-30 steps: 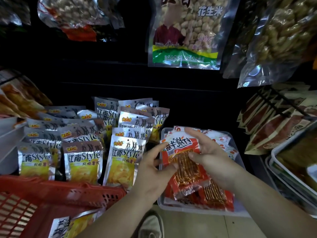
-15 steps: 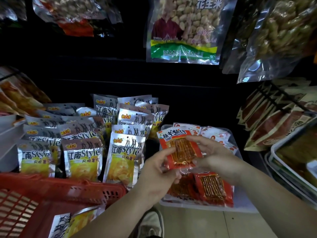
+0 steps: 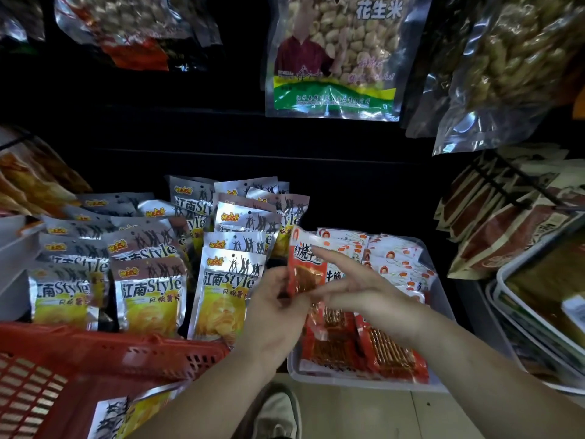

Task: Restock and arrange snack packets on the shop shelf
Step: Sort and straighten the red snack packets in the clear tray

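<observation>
My left hand (image 3: 278,308) grips a red snack packet (image 3: 304,267) by its lower edge and holds it upright above the clear plastic tray (image 3: 354,377). My right hand (image 3: 364,289) is beside the packet with fingers spread and straight, the fingertips touching its front. More red packets (image 3: 364,350) lie flat in the tray's near part, and white-and-red ones (image 3: 392,258) stand behind them. Silver-and-yellow chip packets (image 3: 221,289) stand in rows to the left of the tray.
A red plastic basket (image 3: 95,359) at the lower left holds a chip packet (image 3: 126,413). Large bags of peanuts (image 3: 335,55) hang above. Trays of brown packets (image 3: 506,229) are at the right. A shoe (image 3: 278,413) shows on the floor below.
The red packet was lifted off the tray and turned upright and edge-on in my left hand. My right hand let go of it and spread its fingers.
</observation>
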Action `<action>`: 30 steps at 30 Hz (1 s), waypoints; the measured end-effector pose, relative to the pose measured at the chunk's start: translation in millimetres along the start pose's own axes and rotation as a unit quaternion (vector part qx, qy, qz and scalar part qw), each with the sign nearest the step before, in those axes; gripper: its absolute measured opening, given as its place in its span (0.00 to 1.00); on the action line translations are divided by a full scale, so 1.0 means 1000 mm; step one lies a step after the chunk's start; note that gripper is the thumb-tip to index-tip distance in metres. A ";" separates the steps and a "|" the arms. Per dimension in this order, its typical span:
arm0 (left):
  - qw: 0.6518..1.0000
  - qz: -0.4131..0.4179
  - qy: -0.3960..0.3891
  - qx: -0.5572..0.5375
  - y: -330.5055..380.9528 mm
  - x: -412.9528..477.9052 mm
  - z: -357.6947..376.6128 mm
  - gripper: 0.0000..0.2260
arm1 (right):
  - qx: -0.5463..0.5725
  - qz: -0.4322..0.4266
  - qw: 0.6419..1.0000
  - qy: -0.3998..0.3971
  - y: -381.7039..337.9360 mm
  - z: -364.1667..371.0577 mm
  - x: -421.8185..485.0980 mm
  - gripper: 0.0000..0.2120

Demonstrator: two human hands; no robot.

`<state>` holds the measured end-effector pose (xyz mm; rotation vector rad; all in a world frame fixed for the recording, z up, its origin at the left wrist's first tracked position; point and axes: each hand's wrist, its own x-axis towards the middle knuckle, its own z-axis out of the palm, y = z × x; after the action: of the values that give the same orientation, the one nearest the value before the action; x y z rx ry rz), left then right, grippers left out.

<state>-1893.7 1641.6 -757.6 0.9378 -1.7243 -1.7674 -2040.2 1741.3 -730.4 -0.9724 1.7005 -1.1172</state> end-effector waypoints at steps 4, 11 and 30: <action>0.999 -0.024 -0.011 0.020 -0.003 -0.002 -0.003 0.14 | -0.116 -0.024 0.970 0.214 0.006 -0.005 0.007 0.39; 0.994 -0.040 -0.051 0.085 -0.017 0.003 -0.001 0.14 | -0.132 -0.003 0.970 0.202 0.021 -0.017 0.012 0.10; 0.922 0.112 -0.062 0.366 -0.055 0.022 -0.023 0.17 | -0.198 0.083 0.966 0.144 0.062 -0.020 0.036 0.16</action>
<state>-1884.6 1614.2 -813.9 0.8590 -2.5303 -1.0421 -2079.8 1732.3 -793.1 -0.9152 2.2588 -0.8545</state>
